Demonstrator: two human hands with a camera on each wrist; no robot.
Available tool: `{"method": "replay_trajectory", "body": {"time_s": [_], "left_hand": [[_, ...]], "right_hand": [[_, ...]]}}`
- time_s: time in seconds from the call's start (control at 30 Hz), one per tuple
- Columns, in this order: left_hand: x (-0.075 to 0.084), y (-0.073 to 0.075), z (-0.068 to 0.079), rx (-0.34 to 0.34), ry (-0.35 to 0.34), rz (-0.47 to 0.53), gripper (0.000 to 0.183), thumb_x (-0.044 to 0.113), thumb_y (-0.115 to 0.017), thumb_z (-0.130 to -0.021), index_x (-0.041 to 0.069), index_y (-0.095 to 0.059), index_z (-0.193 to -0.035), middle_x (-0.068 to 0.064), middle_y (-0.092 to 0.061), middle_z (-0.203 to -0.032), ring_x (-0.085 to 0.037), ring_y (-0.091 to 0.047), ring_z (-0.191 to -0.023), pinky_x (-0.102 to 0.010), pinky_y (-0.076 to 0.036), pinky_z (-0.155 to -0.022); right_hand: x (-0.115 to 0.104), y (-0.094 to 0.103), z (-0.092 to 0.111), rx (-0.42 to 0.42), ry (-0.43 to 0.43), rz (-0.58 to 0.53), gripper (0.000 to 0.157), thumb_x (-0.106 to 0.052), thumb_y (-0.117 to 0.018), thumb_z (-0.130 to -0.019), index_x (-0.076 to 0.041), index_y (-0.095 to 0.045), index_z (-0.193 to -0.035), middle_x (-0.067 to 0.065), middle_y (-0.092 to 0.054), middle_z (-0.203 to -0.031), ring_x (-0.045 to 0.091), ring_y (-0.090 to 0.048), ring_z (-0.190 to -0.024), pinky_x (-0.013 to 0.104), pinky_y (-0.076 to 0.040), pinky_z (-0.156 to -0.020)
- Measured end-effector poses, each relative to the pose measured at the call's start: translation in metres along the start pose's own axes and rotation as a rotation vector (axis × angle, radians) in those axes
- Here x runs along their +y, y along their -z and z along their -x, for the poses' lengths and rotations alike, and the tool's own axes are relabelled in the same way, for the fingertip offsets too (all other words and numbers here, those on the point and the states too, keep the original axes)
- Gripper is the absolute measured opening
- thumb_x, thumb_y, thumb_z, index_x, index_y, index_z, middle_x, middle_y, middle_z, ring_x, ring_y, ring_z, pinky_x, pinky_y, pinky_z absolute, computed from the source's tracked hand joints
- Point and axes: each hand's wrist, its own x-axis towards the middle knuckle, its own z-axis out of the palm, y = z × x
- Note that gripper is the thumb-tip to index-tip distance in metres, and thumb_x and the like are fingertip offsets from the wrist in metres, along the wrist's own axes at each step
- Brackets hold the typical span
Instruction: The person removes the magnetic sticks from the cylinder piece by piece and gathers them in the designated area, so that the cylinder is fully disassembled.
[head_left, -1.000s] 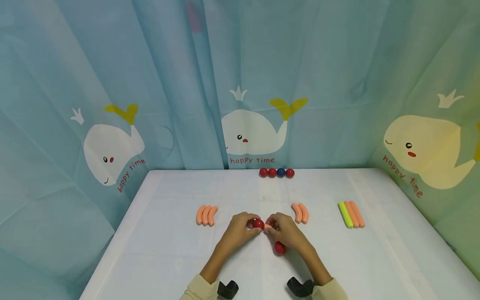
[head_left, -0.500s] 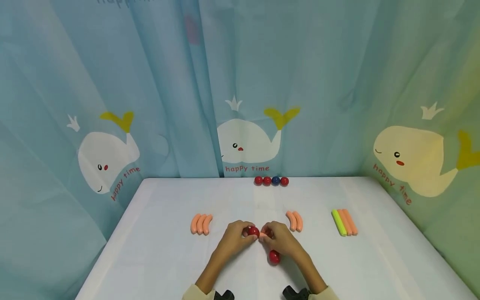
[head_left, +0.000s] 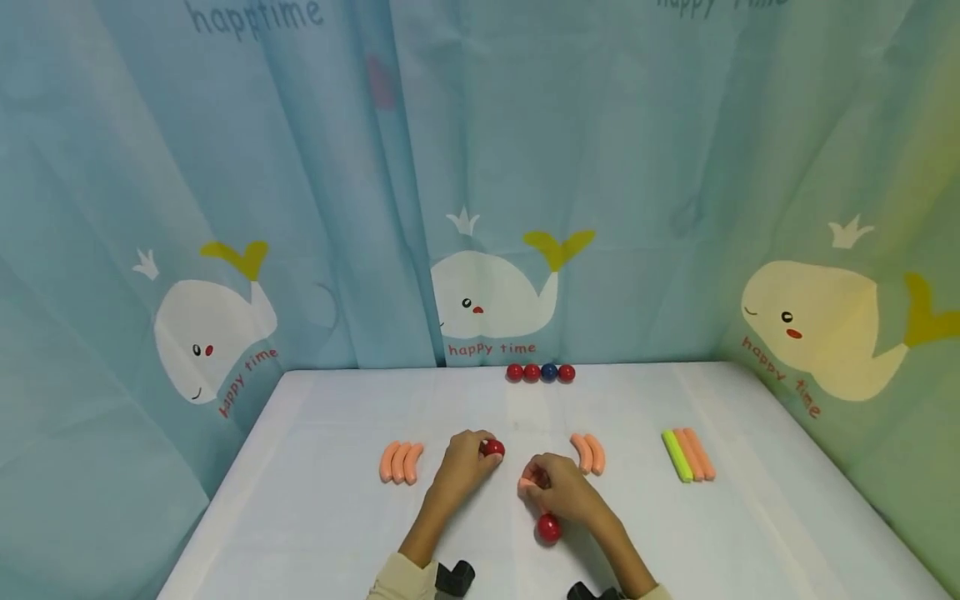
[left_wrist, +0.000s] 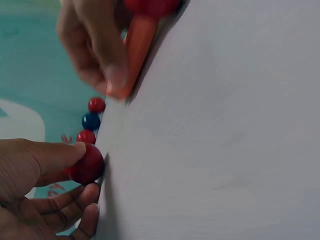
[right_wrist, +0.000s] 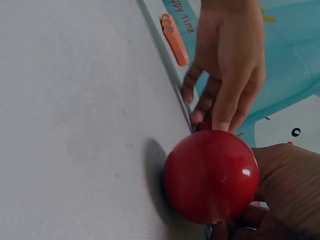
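In the head view my left hand pinches a red ball between thumb and fingers. The left wrist view shows that same ball close to the white tabletop. My right hand grips an orange stick, its fingers near the stick's far end. At the near end of this stick is a second red ball, large in the right wrist view. A gap separates the left hand's ball from the stick's far tip.
Several balls, red and blue, line the back edge of the white table. Three curved orange pieces lie left, two more curved pieces just beyond my right hand. Green and orange straight sticks lie right. A whale-print curtain surrounds the table.
My left hand has moved forward and left with its red ball, away from the stick's tip, where the ball was before. My right hand still grips the stick. The head view has tilted up.
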Motion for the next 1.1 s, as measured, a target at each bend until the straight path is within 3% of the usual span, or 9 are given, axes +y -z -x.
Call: {"method": "replay_trajectory", "body": {"time_s": [0.2,0.33,0.5,0.87,1.1], "left_hand": [[-0.011,-0.002,-0.042,0.027,0.046,-0.002,0.024,0.016,-0.074,-0.086,0.002,-0.069,-0.105,-0.012,-0.066,-0.091,-0.019,-0.061,-0.082,-0.036,-0.052,-0.072],[-0.019,-0.008,-0.069,-0.002,0.058,0.013,0.026,0.018,-0.071,-0.089,0.002,-0.066,-0.109,-0.013,-0.064,-0.094,-0.021,-0.059,-0.086,-0.037,-0.051,-0.076],[-0.023,-0.013,-0.094,0.041,0.093,0.044,0.029,0.016,-0.068,-0.091,0.000,-0.063,-0.115,-0.018,-0.062,-0.102,-0.026,-0.060,-0.094,-0.042,-0.052,-0.085],[-0.034,-0.018,-0.119,0.128,0.144,0.067,0.034,0.012,-0.068,-0.092,0.002,-0.062,-0.123,-0.020,-0.059,-0.111,-0.029,-0.060,-0.104,-0.044,-0.053,-0.093],[-0.029,-0.025,-0.133,0.127,0.125,0.098,0.038,0.014,-0.068,-0.091,0.005,-0.061,-0.128,-0.017,-0.060,-0.113,-0.028,-0.060,-0.105,-0.041,-0.053,-0.091]], "right_hand": [[0.000,-0.001,0.000,0.018,-0.008,-0.010,0.008,-0.010,-0.071,-0.085,-0.008,-0.064,-0.086,-0.004,-0.057,-0.076,0.003,-0.049,-0.069,0.019,-0.044,-0.061],[0.001,0.000,0.001,0.012,-0.023,-0.005,0.009,-0.011,-0.072,-0.085,-0.009,-0.064,-0.086,-0.005,-0.057,-0.076,0.003,-0.049,-0.069,0.019,-0.044,-0.062],[0.001,-0.001,-0.001,0.011,-0.028,-0.009,0.009,-0.011,-0.072,-0.085,-0.009,-0.064,-0.086,-0.005,-0.057,-0.076,0.003,-0.049,-0.070,0.019,-0.044,-0.063],[-0.006,-0.012,-0.005,-0.008,-0.036,-0.045,0.009,-0.011,-0.071,-0.085,-0.008,-0.063,-0.087,-0.004,-0.056,-0.076,0.004,-0.050,-0.070,0.019,-0.044,-0.062],[-0.004,-0.005,-0.003,0.014,-0.054,-0.030,0.010,-0.012,-0.072,-0.085,-0.009,-0.063,-0.087,-0.004,-0.057,-0.076,0.005,-0.050,-0.070,0.019,-0.044,-0.062]]}}
